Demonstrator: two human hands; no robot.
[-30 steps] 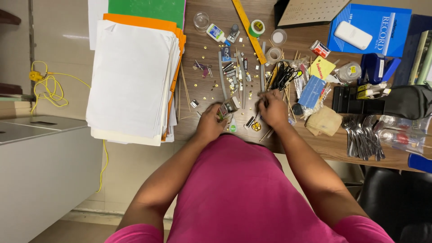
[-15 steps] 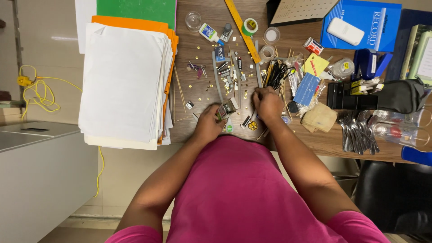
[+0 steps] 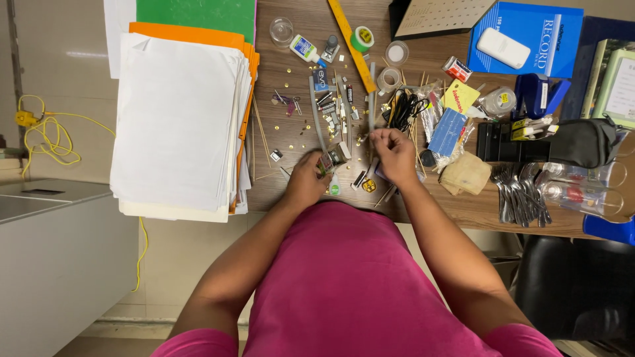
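Note:
My left hand (image 3: 307, 178) rests on the wooden desk (image 3: 476, 211) at its near edge, fingers curled around a small dark clip-like item (image 3: 325, 162). My right hand (image 3: 394, 156) hovers just right of it with fingertips pinched together; what they pinch is too small to tell. Between and beyond the hands lies a scatter of small stationery (image 3: 340, 112): clips, brass pins, thin sticks and a grey tube. A small yellow piece (image 3: 368, 186) lies on the desk below my right hand.
A thick stack of white and orange paper (image 3: 178, 119) covers the desk's left part. A yellow ruler (image 3: 350, 43), green tape roll (image 3: 362, 38), glue bottle (image 3: 305, 48), blue record book (image 3: 529, 36), black pouch (image 3: 582, 142) and spoons (image 3: 522, 192) lie around. A yellow cable (image 3: 46, 135) hangs left.
Both hands stayed at the same spot among the small items, with only slight finger movement. The camera view drifted a little, so the desk appears shifted leftward.

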